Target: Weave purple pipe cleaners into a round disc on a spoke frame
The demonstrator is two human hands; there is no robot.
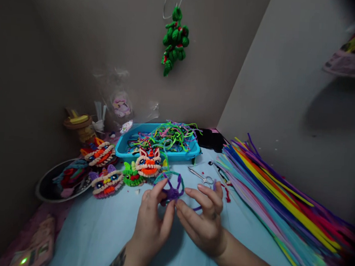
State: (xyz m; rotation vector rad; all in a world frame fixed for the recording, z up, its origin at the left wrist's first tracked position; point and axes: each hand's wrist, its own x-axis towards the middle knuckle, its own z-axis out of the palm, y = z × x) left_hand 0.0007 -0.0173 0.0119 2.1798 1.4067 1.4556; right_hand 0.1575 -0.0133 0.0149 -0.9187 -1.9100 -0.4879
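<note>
Over blue cloth [105, 225], left hand [152, 217] and right hand [208, 223] pinch 1 purple pipe-cleaner frame [172, 194], long axis seemingly pointing forward.

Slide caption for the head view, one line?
Left hand and right hand hold a fuzzy purple piece near scissors, colourful animal-head figures and a blue tray of tangled strands.

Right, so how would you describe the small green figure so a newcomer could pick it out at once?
Find the big blue tray on the table, then look just in front of its left half. The small green figure sits between the purple-eared figure and the orange-mouthed figure. Unlike those two, which show cream bands, it is mostly green.
</note>
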